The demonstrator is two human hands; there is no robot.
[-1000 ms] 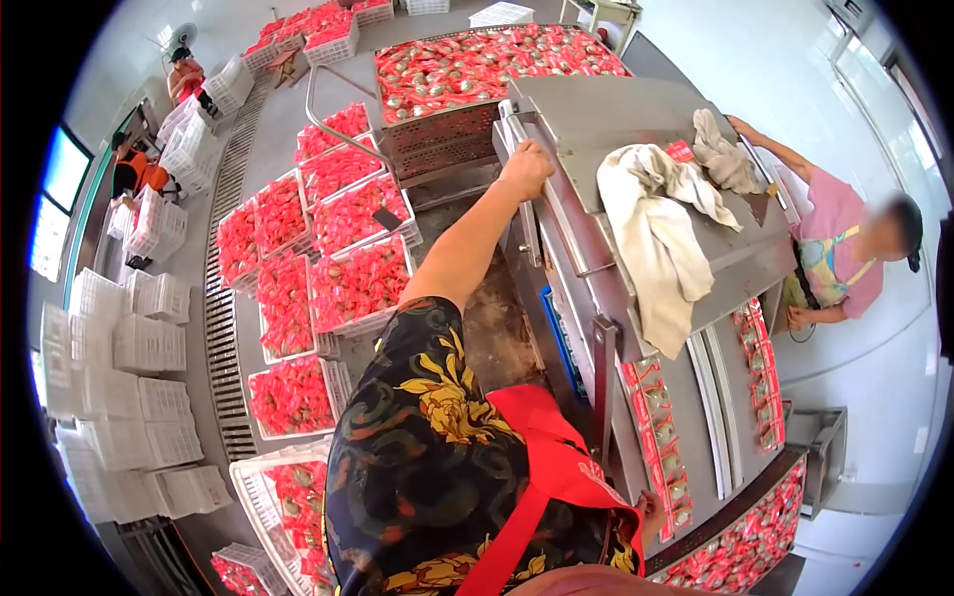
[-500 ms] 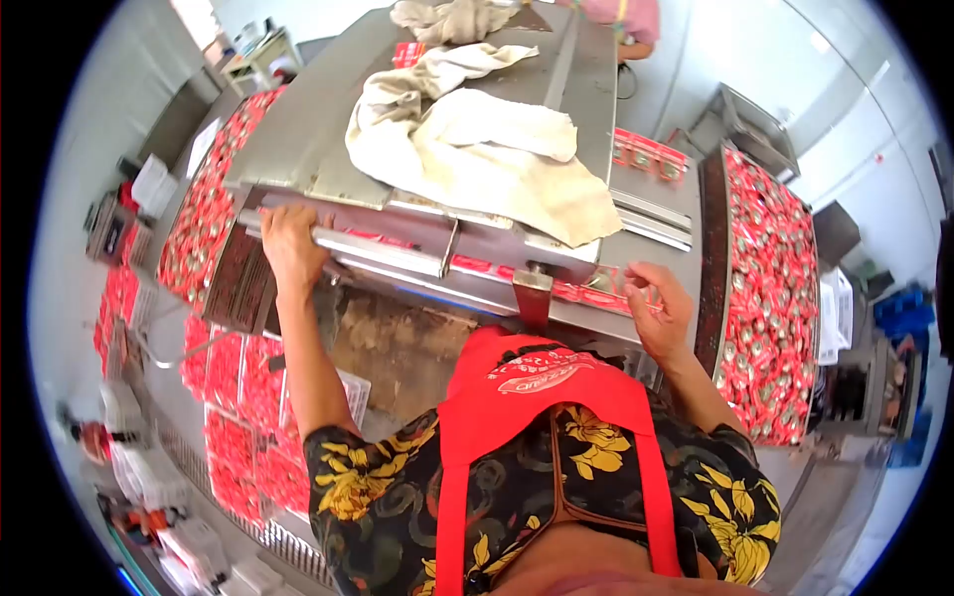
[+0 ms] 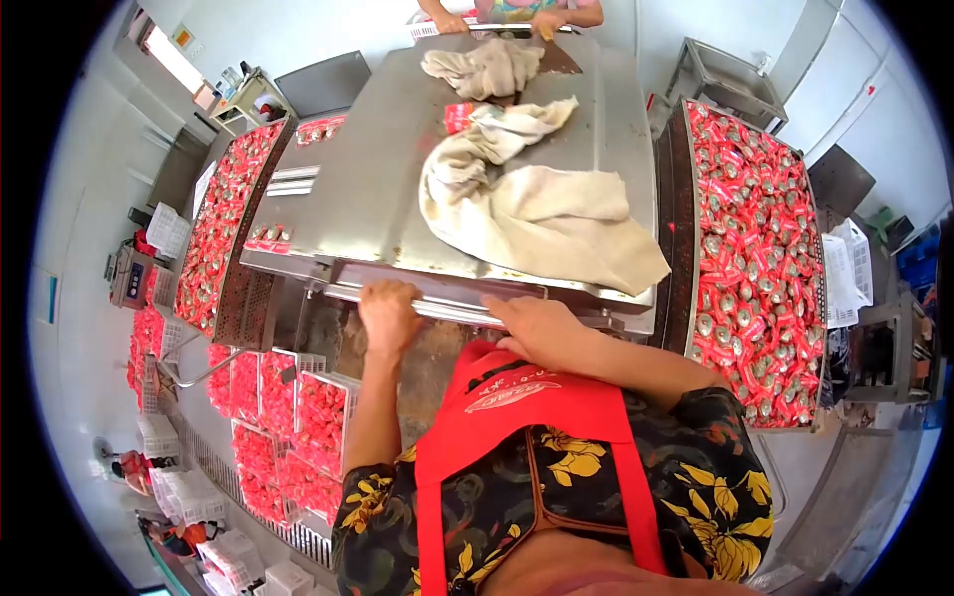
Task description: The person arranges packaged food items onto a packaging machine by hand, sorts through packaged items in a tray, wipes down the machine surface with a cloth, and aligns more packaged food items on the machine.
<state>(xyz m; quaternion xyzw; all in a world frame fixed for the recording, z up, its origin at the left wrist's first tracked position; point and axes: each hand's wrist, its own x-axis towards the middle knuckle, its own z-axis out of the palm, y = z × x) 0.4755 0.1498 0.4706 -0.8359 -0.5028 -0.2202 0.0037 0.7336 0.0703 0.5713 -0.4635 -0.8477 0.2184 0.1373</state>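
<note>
A broad stainless-steel machine lid (image 3: 368, 189) lies before me, with a metal handle bar (image 3: 452, 309) along its near edge. My left hand (image 3: 389, 316) is closed around the bar's left part. Further right, my right hand (image 3: 545, 329) is at the bar too, its fingers bent over it and partly hidden. A cream cloth (image 3: 547, 214) is draped on the lid's right half, and a crumpled second cloth (image 3: 487, 70) lies farther back. Beside them is a red packet (image 3: 458, 118). More red packets (image 3: 268, 238) lie on the machine bed left of the lid.
Across the machine, a co-worker's hands (image 3: 547, 24) hold the far bar. A trough heaped with red packets (image 3: 760, 268) stands at right, another (image 3: 229, 223) at left. White crates of red packets (image 3: 318, 422) sit on the floor at lower left. A metal sink (image 3: 730, 84) stands behind.
The lid has shifted from the left to the right side of the bed, uncovering packets at left and covering those at right. My right hand has come from the air onto the bar.
</note>
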